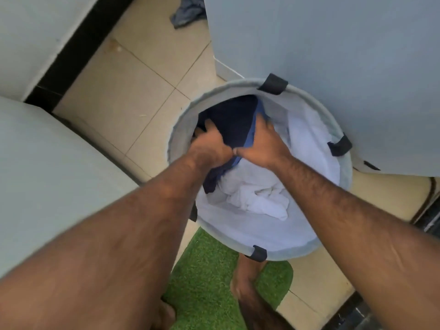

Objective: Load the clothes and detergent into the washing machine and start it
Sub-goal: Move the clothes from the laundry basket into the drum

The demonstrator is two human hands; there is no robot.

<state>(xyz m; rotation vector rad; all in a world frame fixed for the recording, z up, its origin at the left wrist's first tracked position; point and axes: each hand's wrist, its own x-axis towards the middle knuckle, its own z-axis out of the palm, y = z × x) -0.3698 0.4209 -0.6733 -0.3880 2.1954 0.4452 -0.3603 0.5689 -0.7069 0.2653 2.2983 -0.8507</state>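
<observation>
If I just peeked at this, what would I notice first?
First, two bare arms reaching down the middle, the left hand and right hand both gripping dark blue clothes inside a round pale laundry basket. White clothes lie crumpled in the basket's lower part. Below it, a bright green mat stands out on the tiled floor, under the person's bare feet.

Basket (183, 120) mouth open above; grey panel (333, 55) crowds right.
</observation>
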